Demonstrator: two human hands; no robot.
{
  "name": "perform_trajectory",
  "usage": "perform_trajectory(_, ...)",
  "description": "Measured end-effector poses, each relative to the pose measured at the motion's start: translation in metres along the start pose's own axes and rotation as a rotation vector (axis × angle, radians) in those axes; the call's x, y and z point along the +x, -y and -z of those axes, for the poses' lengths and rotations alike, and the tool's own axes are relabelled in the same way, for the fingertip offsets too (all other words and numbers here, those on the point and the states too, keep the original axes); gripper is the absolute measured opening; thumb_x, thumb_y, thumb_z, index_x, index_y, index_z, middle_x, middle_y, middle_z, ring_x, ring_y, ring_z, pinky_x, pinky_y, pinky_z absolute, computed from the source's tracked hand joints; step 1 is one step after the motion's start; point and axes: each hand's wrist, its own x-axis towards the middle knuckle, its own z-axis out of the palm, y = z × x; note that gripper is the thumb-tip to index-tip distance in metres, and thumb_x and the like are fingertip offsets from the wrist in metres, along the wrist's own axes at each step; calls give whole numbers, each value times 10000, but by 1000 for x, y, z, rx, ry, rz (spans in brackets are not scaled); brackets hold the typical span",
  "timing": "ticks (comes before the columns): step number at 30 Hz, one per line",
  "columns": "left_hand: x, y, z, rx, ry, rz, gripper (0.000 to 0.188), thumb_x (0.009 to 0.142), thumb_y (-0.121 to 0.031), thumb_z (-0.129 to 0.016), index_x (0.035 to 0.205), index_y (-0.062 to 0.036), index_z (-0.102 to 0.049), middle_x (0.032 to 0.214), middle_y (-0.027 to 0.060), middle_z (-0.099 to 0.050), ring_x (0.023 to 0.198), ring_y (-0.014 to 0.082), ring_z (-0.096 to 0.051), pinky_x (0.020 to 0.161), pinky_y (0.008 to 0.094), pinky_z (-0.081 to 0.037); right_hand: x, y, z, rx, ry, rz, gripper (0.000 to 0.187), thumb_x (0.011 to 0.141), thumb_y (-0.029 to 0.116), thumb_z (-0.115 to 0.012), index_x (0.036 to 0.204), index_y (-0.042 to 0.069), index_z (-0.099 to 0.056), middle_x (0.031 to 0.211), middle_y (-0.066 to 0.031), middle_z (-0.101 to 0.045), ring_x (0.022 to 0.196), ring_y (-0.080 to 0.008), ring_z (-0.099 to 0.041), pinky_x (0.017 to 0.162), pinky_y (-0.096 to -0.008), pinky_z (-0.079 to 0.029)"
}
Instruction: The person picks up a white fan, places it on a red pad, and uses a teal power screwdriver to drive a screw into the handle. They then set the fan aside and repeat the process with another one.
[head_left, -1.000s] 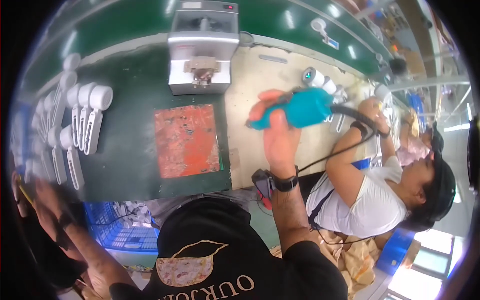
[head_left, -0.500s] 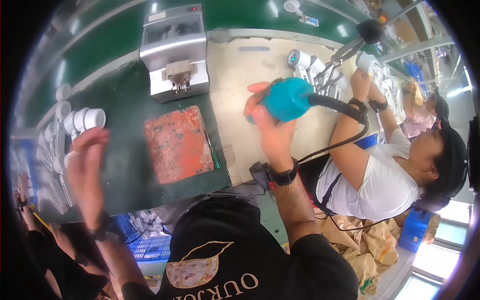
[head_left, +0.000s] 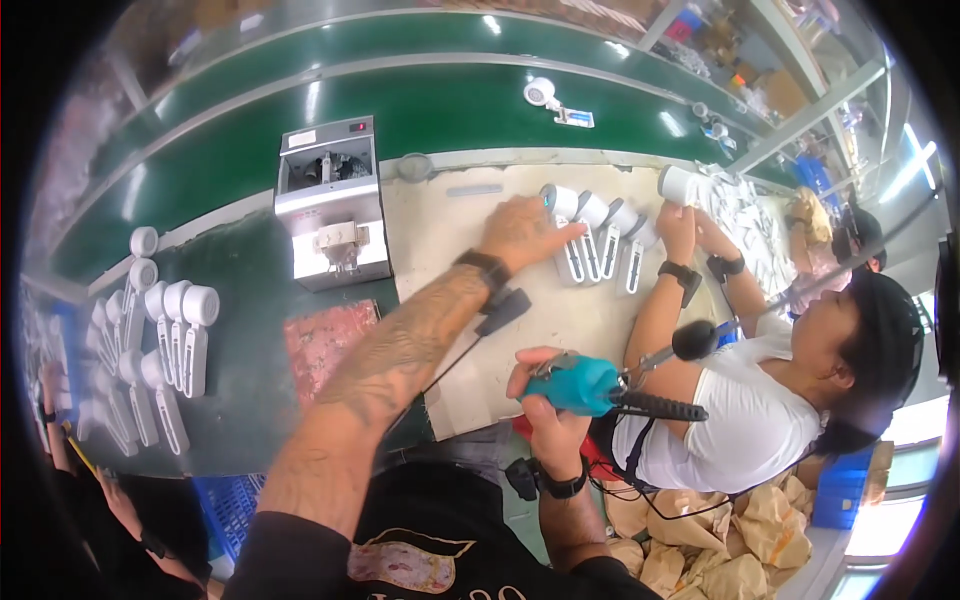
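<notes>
My left arm reaches across to the right. My left hand (head_left: 518, 238) is at the nearest of several white round-headed devices (head_left: 562, 203) with slotted handles, its thumb over the handle's top and fingers beside the head. Its fingertips are partly hidden, but it appears to grip that device. Lower down, my right hand (head_left: 552, 412) is wrapped round a teal electric screwdriver (head_left: 585, 385), which hangs from a metal hook under a black ball (head_left: 695, 340). A black ribbed cord sleeve runs from the screwdriver to the right.
A silver bench machine (head_left: 330, 205) stands behind a worn red pad (head_left: 325, 340). More white devices (head_left: 185, 335) lie at left. A co-worker (head_left: 740, 390) at right holds a white device. A blue basket (head_left: 222, 515) and brown paper (head_left: 755, 540) are below the bench.
My left hand has swung from the left side of the bench across to the white devices on the right. My right hand has drawn the screwdriver nearer to me. The view has shifted.
</notes>
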Motion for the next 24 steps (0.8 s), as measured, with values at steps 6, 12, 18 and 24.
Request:
perform_trajectory(6,17,15,-37,34,-111,38,705,795,-638,-616,1127,-18,-671,1199,196,-646,1120,352,-595,988,432,-472,0,-2,8,81,70,23,450,851,147,-743,1231,-22,-573,881,-34,-615,746,-79,-550,645,-220,-444)
perform_trajectory(12,-61,35,25,-19,-222,-121,377,773,-399,-713,905,-47,-676,954,138,-678,891,324,-660,808,425,-517,11,-12,3,-29,-24,40,695,829,511,-759,1188,-56,-580,817,-87,-636,726,-155,-588,634,-261,-417)
perform_trajectory(18,-187,44,98,13,-311,-210,192,799,-189,-738,911,-38,-700,872,113,-640,800,308,-668,699,367,-535,23,-22,-19,4,30,43,740,862,576,-693,1208,-62,-553,808,-95,-612,747,-204,-619,652,-301,-461)
perform_trajectory(24,-238,99,116,76,-258,-261,205,824,-191,-729,951,-32,-706,919,119,-635,872,335,-644,794,426,-517,34,2,-64,207,159,15,770,900,699,-534,1167,-24,-512,711,-56,-518,610,-176,-512,583,-305,-415)
